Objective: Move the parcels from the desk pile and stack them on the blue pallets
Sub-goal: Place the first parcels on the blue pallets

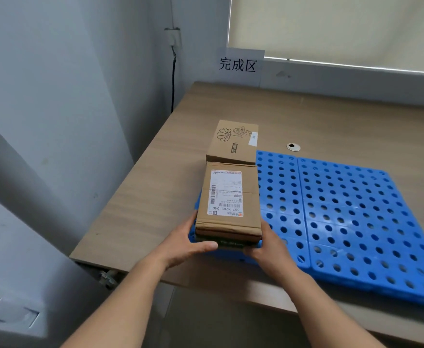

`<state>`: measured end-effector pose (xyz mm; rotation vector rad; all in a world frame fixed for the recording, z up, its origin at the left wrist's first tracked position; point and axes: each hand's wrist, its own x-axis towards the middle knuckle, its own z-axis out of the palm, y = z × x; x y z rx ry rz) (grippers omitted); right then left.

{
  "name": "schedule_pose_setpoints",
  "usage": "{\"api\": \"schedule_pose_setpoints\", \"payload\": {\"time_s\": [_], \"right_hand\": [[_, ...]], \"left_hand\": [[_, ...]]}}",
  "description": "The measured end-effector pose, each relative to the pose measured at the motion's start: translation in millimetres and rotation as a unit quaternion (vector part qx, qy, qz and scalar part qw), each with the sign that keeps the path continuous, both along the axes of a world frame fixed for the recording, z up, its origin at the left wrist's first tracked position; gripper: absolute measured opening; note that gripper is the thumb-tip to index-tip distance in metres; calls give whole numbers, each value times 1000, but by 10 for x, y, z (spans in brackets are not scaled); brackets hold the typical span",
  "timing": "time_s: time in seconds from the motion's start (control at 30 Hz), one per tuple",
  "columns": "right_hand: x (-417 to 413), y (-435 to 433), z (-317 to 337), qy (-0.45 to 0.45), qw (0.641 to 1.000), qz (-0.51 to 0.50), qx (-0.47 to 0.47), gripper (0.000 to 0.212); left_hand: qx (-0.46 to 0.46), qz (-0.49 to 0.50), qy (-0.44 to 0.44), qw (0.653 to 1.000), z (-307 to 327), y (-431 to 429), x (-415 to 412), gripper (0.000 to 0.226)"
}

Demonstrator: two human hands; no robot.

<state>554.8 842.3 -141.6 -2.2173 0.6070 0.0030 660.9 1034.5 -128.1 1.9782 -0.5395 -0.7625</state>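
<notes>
A brown cardboard parcel with a white shipping label (228,199) sits at the near left corner of the blue perforated pallets (351,217). My left hand (193,243) grips its near left side and my right hand (268,244) grips its near right side. It appears to rest on a darker, thinner parcel (231,243), only the front edge of which shows. Right behind it stands another cardboard box with a flower drawing (233,143), at the pallets' far left corner.
The pallets lie on a wooden desk (155,197) set in a room corner. A paper sign (238,65) hangs on the back wall. A round cable grommet (293,146) sits behind the pallets. A black cable (173,84) runs down the corner.
</notes>
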Motion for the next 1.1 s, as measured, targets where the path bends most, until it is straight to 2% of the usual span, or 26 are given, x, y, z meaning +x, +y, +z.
{"api": "schedule_pose_setpoints", "payload": {"time_s": [0.23,0.33,0.67,0.77,0.83,0.93,1.1], "right_hand": [[93,97,-42,18,1000,3,1,69],[134,140,-43,16,1000,-1,-4,68],[178,157,-53,47,999,-9,-14,66],[145,163,-56,61,998,-9,-27,67],[93,149,-45,70,997,-14,-37,75],[-18,82,8,86,995,-18,-57,77],[-250,-74,92,70,992,-7,-103,68]], "left_hand": [[50,69,-64,994,-314,36,173,56],[67,66,-81,992,-357,43,240,55],[46,63,-81,994,-357,38,264,52],[38,55,-67,996,-377,66,267,61],[31,60,-43,997,-422,100,258,77],[30,106,-18,994,-459,161,126,87],[78,225,-87,967,-557,227,-424,70]]}}
